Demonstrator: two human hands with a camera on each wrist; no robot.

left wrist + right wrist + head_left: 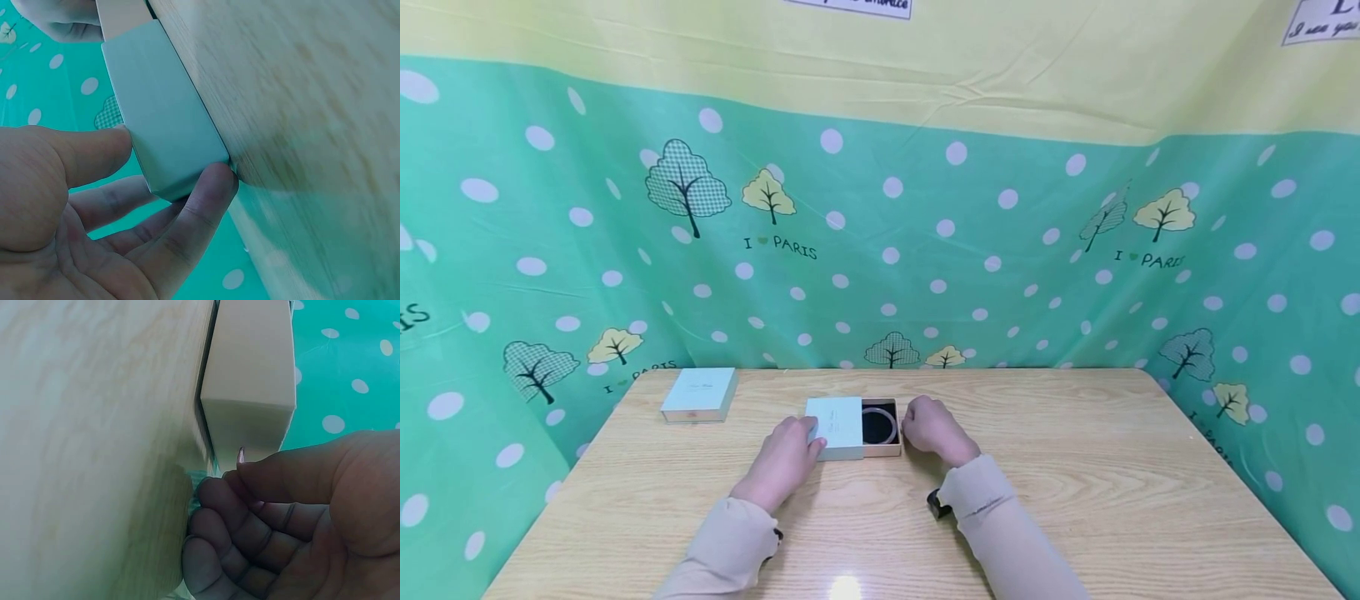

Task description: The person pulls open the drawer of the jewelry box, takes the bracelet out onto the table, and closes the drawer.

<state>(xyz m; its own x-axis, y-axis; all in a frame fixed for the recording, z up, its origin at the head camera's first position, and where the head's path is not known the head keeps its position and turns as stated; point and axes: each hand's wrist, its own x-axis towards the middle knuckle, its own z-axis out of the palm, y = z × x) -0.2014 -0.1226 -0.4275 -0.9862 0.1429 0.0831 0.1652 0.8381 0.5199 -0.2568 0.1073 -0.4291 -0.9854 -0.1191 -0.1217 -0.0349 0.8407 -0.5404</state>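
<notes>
A pale blue sliding gift box stands partly open in the middle of the table in the head view. Its sleeve [839,427] is on the left, and the beige drawer [880,451] sticks out to the right. On the drawer's black lining lies a pale ring-shaped bangle [895,427]. My left hand [786,461] grips the sleeve's left end, thumb on one face and fingers round the other sides. Beyond the drawer's end, my right hand [934,427] pinches a small pinkish ribbon tab [241,455] between thumb and curled fingers.
A second pale blue box [700,394], closed, sits at the table's back left. The wooden table [1112,467] ends at a green dotted curtain [925,275] on the back and sides. A small black device [937,504] shows under the right wrist.
</notes>
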